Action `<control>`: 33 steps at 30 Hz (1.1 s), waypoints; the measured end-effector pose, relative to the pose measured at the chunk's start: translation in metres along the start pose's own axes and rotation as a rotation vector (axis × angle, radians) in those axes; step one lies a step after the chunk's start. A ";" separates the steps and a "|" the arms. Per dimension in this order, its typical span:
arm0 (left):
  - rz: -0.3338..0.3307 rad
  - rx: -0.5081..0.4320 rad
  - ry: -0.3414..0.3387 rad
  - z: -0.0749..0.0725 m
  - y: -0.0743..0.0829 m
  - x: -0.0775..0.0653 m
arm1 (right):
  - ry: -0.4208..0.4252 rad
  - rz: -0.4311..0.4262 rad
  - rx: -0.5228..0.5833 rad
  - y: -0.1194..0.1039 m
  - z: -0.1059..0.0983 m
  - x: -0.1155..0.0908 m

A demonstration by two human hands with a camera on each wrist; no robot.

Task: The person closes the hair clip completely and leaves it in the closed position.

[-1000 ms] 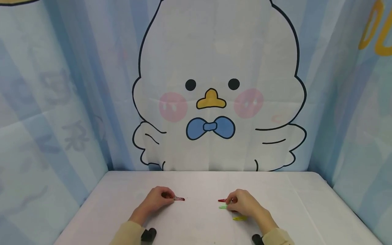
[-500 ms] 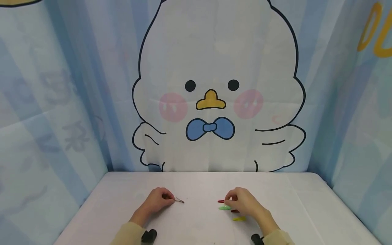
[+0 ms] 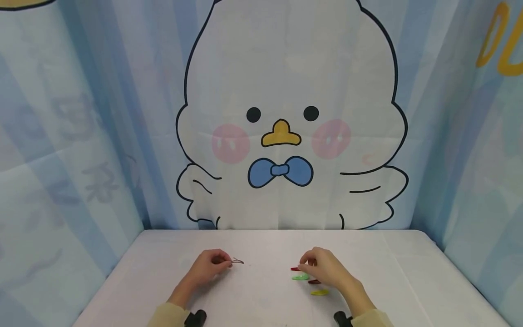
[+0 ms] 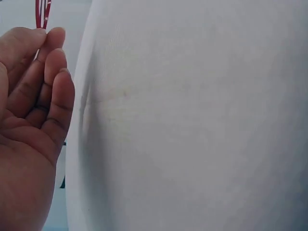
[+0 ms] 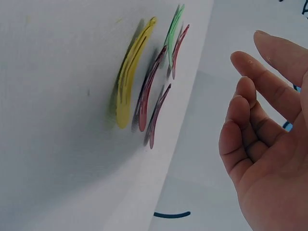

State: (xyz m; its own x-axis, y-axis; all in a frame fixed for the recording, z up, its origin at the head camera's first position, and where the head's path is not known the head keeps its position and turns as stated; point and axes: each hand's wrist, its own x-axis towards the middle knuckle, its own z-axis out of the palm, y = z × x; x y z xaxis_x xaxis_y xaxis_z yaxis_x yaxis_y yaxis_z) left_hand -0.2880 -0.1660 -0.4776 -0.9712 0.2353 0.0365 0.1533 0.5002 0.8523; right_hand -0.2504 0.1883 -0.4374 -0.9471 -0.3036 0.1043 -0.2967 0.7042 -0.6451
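My left hand (image 3: 209, 265) pinches a red snap hair clip (image 3: 238, 261) between thumb and fingertips above the white table. In the left wrist view the same hair clip (image 4: 42, 14) points up from the fingertips, its far end cut off by the frame. My right hand (image 3: 324, 268) hovers over the other hair clips, holding nothing. In the right wrist view its thumb and index finger are apart and the other fingers bend loosely. Under and beside it lie a yellow clip (image 5: 130, 77), a green clip (image 5: 174, 34), and several red or dark red clips (image 5: 153, 91).
The white table (image 3: 261, 299) spans the lower part of the head view. A hanging cloth (image 3: 286, 68) with a cartoon bird stands behind it, and curtains (image 3: 61, 181) flank both sides. A black strap mount (image 3: 195, 319) sits at each wrist.
My left hand has shifted slightly left and up with the hair clip. The right hand has risen a little from the clips, uncovering more of the green and dark red ones.
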 end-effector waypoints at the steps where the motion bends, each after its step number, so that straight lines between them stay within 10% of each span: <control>1: 0.003 -0.016 -0.004 0.000 0.001 -0.001 | 0.002 0.000 0.000 -0.001 0.000 0.000; 33: 0.105 -0.386 -0.024 0.028 0.045 -0.021 | 0.022 -0.066 0.067 -0.035 -0.005 -0.012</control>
State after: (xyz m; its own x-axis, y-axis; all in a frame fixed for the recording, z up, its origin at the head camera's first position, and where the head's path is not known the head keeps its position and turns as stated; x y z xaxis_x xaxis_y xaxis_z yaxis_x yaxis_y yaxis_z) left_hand -0.2558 -0.1247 -0.4551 -0.9488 0.2901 0.1253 0.1671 0.1238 0.9781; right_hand -0.2294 0.1700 -0.4124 -0.9286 -0.3330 0.1639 -0.3500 0.6385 -0.6855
